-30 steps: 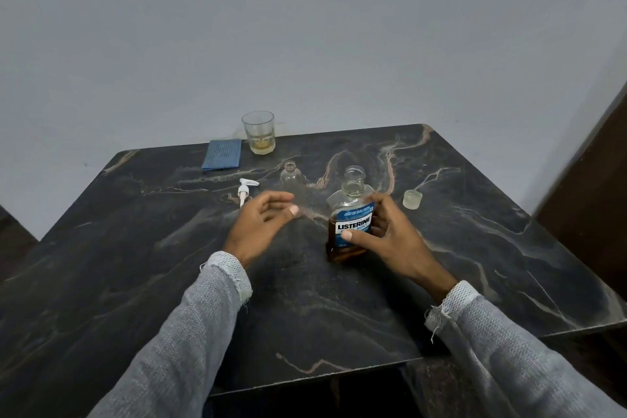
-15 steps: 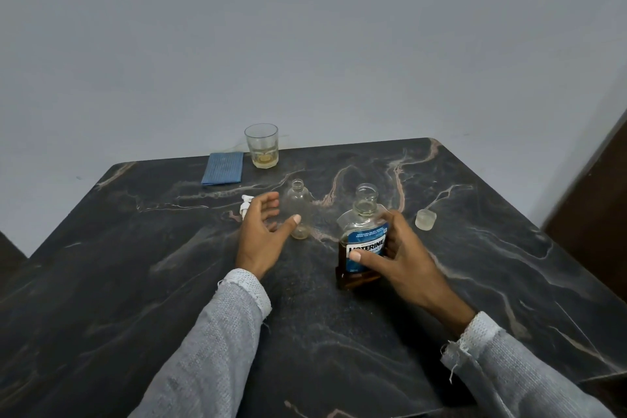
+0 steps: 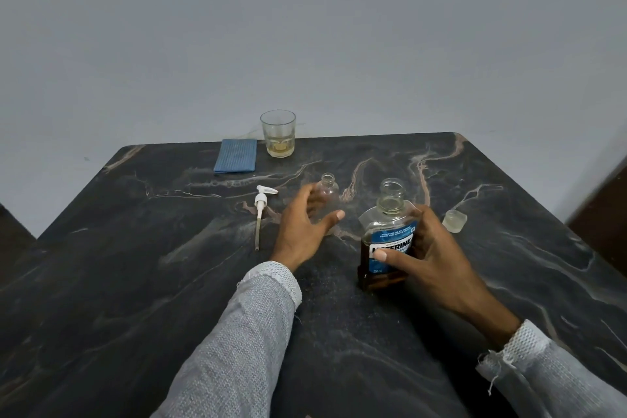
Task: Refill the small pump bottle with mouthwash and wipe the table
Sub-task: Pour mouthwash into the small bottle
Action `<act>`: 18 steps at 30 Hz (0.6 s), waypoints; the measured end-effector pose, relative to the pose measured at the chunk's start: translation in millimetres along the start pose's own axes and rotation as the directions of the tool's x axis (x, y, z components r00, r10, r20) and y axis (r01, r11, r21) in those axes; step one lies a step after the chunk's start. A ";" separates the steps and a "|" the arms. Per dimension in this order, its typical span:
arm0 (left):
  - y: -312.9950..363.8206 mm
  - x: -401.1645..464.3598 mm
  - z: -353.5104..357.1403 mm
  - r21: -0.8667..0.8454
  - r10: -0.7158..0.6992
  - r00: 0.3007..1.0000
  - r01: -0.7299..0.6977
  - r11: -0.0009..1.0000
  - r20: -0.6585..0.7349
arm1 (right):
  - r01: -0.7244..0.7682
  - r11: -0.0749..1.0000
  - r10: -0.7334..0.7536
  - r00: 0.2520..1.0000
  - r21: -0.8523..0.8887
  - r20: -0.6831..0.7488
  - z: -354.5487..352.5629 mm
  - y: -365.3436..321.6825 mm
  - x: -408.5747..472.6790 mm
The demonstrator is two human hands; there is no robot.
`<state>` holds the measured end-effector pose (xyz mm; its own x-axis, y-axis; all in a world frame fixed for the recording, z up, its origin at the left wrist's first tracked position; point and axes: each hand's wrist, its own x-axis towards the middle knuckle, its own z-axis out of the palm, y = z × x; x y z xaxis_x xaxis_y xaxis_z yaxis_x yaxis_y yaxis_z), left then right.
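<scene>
Two bottles [image 3: 386, 241] [image 3: 328, 193], one glass [image 3: 278, 133], one cloth [image 3: 235, 156]

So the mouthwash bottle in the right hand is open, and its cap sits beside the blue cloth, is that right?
Not quite. In the head view the cap sits right of the mouthwash bottle, far from the cloth. The bottle is open and in the right hand.

The near half of the dark table [image 3: 135, 299] is left bare; the middle is crowded by the pump head [image 3: 262, 210], small bottle [image 3: 328, 195], mouthwash bottle [image 3: 386, 237] and cap [image 3: 454, 220]; a gap is left between the two bottles; the far edge is blocked by cloth [image 3: 235, 160] and glass [image 3: 278, 133].
</scene>
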<state>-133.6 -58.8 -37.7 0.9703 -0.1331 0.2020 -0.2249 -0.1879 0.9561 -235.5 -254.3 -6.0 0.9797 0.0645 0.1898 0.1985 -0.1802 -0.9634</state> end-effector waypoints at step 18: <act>-11.3 -6.9 -32.5 -0.108 0.020 0.991 -0.005 0.994 0.136 | 0.102 0.889 -0.106 0.994 -0.447 0.015 -3.4 -32.7 61.4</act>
<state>-134.9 -24.1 -42.9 0.9445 -0.2678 0.1904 -0.2190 -0.0809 0.9724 -181.7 -247.7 37.7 0.9525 0.0983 0.2883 0.2888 -0.5925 -0.7520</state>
